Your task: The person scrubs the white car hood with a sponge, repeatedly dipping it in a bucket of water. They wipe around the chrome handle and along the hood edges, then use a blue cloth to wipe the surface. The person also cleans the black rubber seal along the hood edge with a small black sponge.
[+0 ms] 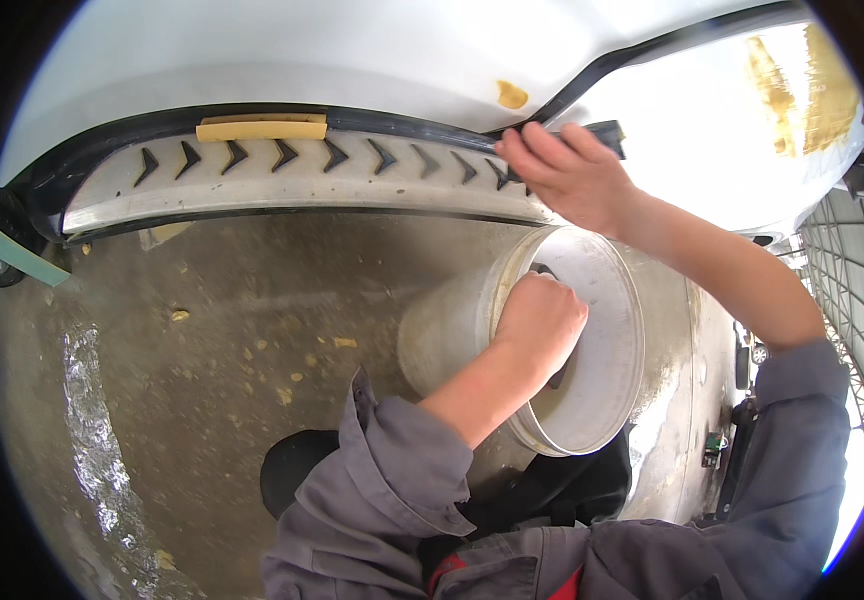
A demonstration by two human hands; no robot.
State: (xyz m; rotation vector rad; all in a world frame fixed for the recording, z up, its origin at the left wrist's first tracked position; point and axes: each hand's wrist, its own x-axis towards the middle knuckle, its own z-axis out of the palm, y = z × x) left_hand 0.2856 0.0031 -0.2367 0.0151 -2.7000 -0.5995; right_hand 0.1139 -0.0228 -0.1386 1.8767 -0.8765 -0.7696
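Note:
My left hand (544, 322) is closed in the mouth of a white plastic bucket (630, 337), gripping a dark flat piece (561, 373) that shows at both sides of the fist. The bucket leans, its opening towards the right. Above it, my right hand (570, 169) is on a black block (608, 139) against the white car body panel (402, 52), fingers bent over it, beside a black trim seam. A folded yellow sheet, seemingly sandpaper (261, 132), rests on the sill edge, left of my right hand. Yellow filler patches (512, 94) mark the white bodywork.
A metal sill plate (252, 187) with black chevrons runs below the panel. Yellowish flakes (345, 342) and a shiny wet strip (94, 435) lie on the concrete floor (214, 390). A green strip (25, 255) is at far left. Roof trusses (844, 247) show at right.

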